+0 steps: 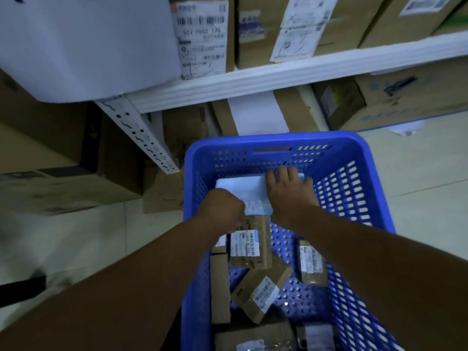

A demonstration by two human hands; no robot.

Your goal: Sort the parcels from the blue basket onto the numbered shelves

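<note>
left hand hides its fingers; white parcel lies partly under right hand

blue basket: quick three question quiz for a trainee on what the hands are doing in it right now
1. True or false: the left hand and the right hand are both inside the blue perforated plastic basket.
2. The right hand holds: A the basket's rim, B the white plastic mailer parcel, C a tape roll.
3. Fill in: the small brown cardboard boxes lying in the basket carry white ____ labels.
Key: 1 true; 2 B; 3 barcode.
</note>
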